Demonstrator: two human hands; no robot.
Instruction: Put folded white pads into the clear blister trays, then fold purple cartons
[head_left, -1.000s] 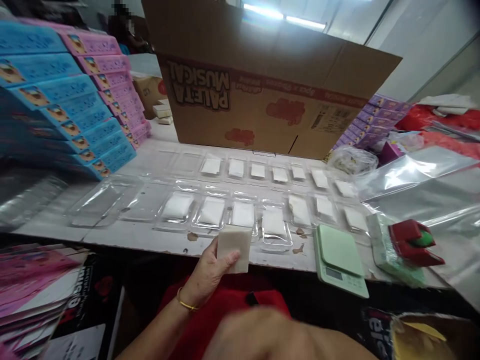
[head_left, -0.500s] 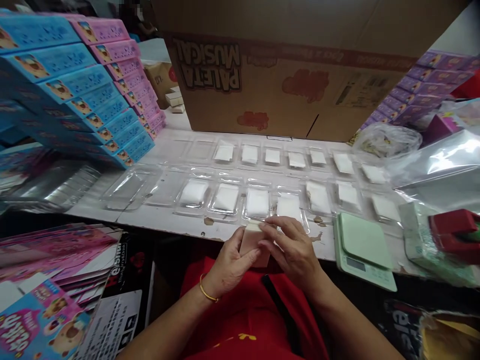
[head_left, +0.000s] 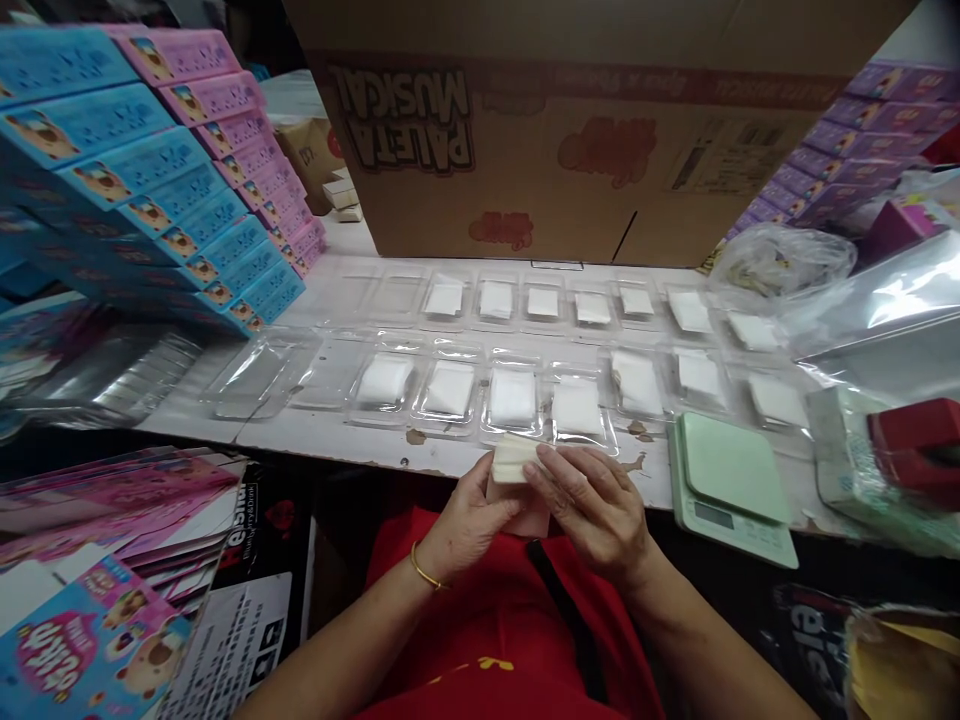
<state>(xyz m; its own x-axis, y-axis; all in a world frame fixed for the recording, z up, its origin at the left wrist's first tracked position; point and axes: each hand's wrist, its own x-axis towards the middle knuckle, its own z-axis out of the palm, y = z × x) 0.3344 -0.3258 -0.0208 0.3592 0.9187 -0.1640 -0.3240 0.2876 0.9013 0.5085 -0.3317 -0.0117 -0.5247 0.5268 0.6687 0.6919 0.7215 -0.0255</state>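
Note:
Near the table's front edge, my left hand point(head_left: 466, 515) is wrapped round a small pale box point(head_left: 526, 515). A cream-white stack point(head_left: 516, 458) shows at the box's top. My right hand point(head_left: 592, 505) pinches the right side of that stack with thumb and fingers. Just beyond my hands, two rows of clear plastic trays point(head_left: 450, 430) stand on the white table point(head_left: 330, 440). Many of them hold white folded pieces, such as the one point(head_left: 576, 405) right beyond my right hand. Trays at the left of both rows hold nothing.
A big brown carton point(head_left: 525, 190) stands behind the trays. Blue boxes point(head_left: 161, 160) and pink boxes point(head_left: 240, 135) are stacked left, purple boxes point(head_left: 847, 150) right. A green scale point(head_left: 731, 470) lies right of my hands, near a red object point(head_left: 919, 440). Printed packaging point(head_left: 90, 640) is at lower left.
The cream-white stack now shows more above the pale box, held by my right fingers. The view has shifted slightly.

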